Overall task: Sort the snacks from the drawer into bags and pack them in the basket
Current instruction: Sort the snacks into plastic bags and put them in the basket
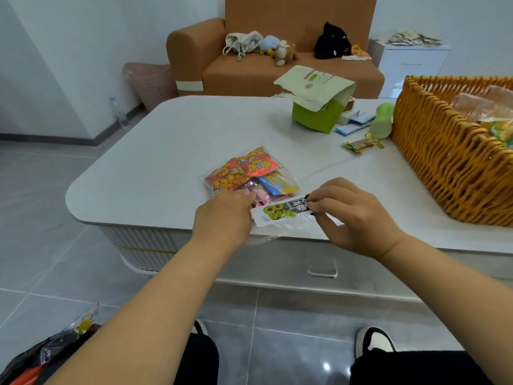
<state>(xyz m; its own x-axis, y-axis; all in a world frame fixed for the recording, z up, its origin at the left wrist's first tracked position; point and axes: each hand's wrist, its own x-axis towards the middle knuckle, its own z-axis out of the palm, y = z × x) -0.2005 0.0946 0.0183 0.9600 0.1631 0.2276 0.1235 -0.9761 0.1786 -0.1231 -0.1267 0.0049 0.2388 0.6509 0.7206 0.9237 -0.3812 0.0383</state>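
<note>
A white worktop (166, 140) carries a wicker basket (444, 151) at the right, holding snacks. Near the front edge lies a clear bag (247, 173) of snacks. The right hand (358, 215) pinches a white packet (280, 213) at the bag's mouth. The left hand (222, 218), fingers curled, holds the bag's near edge.

Green "8" (large) on white packet (280, 213).

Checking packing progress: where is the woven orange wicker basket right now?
In the head view, the woven orange wicker basket stands at the right end of the white table, beside a pale green bottle.
</note>
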